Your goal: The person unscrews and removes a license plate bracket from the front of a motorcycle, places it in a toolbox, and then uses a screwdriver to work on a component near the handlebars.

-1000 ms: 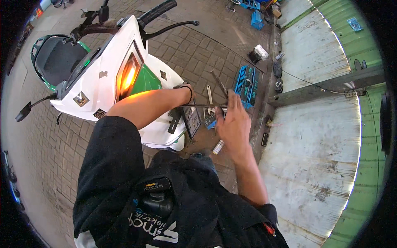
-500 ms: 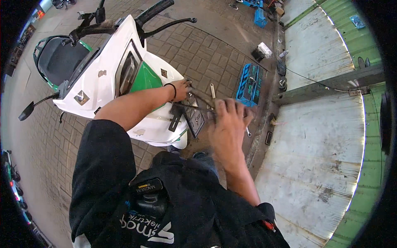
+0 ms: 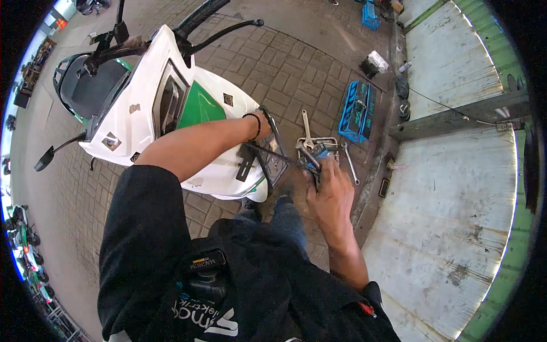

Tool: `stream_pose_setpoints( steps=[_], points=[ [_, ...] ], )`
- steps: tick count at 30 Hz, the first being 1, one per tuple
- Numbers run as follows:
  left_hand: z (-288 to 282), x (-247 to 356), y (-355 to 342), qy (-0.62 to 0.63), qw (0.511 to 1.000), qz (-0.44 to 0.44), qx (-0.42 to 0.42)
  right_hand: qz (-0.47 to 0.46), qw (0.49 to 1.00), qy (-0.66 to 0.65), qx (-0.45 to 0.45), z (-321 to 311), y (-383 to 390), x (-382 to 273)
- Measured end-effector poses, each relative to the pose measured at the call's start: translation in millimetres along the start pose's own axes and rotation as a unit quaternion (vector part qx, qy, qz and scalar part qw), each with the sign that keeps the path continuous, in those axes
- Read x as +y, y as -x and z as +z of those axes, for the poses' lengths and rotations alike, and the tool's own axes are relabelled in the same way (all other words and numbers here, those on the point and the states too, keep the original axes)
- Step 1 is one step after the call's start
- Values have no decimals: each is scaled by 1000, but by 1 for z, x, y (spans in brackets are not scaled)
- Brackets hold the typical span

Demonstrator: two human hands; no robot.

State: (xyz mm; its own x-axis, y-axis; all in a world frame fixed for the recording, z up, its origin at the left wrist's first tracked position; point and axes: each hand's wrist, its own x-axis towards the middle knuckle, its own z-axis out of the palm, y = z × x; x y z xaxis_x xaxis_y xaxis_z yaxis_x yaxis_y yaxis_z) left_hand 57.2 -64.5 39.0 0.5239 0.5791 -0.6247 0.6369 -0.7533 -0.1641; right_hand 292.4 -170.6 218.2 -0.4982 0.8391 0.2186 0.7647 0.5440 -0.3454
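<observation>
My left hand is closed around the top of a dark metal bracket at the white scooter's front. My right hand grips a steel bar-like tool and the end of a long dark rod, which runs diagonally toward my left hand and the bracket; its far end is hard to make out. Just beyond, on the paving, lie a long wrench, a metal rack-like piece with small blue items, and another wrench.
A blue toolbox sits right of the tools, with a small black-and-white item farther back. A metal wall with a concrete ledge runs along my right. The scooter's handlebar rises ahead-left; other scooters stand at the far left.
My right hand has moved down and slightly right with the tools, and the rod now slopes down toward it. The orange front lamp, glowing a second ago, is dark.
</observation>
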Motion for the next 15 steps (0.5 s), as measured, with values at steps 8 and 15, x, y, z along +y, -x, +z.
stream_pose_setpoints(
  steps=[8, 15],
  points=[
    [-5, 9, 0, 8, 999, -37, 36, 112, 991, -67, 16, 11, 17, -2],
    [-10, 6, 9, 10, 1000, -21, -10, 54, 999, -4, 0, 2, -12, -18]
  ],
)
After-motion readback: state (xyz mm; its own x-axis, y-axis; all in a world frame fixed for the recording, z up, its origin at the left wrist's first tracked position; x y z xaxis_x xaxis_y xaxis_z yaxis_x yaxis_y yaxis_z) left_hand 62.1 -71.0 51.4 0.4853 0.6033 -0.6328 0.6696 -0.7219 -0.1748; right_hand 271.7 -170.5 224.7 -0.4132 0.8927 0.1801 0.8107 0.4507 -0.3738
